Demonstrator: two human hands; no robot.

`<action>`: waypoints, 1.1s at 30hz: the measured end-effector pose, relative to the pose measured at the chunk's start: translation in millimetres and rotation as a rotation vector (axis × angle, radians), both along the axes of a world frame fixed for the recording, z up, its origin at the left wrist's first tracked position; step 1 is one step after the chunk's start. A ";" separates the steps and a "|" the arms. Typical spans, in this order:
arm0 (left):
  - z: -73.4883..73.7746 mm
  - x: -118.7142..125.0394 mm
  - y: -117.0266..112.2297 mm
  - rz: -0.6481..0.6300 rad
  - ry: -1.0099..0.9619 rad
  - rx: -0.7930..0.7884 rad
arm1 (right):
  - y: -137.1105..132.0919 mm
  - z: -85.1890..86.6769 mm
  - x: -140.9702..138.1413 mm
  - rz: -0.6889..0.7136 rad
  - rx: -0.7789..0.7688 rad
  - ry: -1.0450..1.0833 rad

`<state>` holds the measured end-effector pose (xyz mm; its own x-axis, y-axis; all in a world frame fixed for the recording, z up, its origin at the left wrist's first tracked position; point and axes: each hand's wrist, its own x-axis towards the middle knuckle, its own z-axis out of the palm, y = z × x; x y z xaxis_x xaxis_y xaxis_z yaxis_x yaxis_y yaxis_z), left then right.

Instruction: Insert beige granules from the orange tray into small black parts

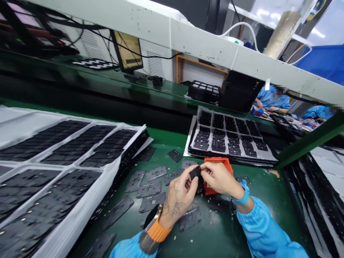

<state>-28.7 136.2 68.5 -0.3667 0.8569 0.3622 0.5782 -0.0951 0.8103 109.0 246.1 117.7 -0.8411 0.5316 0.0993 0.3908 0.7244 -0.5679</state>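
Note:
My left hand (178,195) holds a small black plastic plate (195,173) between thumb and fingers, tilted up over the bench. Against the plate's right edge, my right hand (219,177) has its thumb and fingertips pinched together; anything small between them is hidden. Directly behind and below the right hand stands a red plastic bin (229,165), partly covered by it. Flat black plates with cut-outs (149,190) lie scattered to the left of my hands. Another such plate (190,218) rests below my left wrist.
At left, a large white-lined tray (113,168) holds rows of black plates. A stack of compartment trays (231,157) with similar plates sits at the back right. A green post (309,143) slants at right, and a pale beam (199,39) crosses above. Small pale bits dot the green bench (215,236).

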 end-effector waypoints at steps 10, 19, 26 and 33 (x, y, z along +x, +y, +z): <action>-19.7 -5.7 -2.1 -0.150 0.238 0.030 | 4.3 2.1 6.1 -0.089 0.054 -0.025; -17.6 3.5 -2.1 -0.053 -0.128 -0.026 | 19.7 5.8 13.4 -0.058 0.019 0.112; -26.3 -29.0 11.6 0.049 -0.039 0.010 | 127.6 32.8 149.2 -0.805 0.314 0.153; -25.8 -98.9 21.1 0.340 0.432 -0.251 | 188.1 -9.5 201.0 -0.935 0.319 0.122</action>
<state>-127.6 157.3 42.7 -0.5000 0.7960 0.3413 0.8244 0.3166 0.4692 310.0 434.2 108.2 -0.0719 0.9087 0.4111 0.8344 0.2807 -0.4744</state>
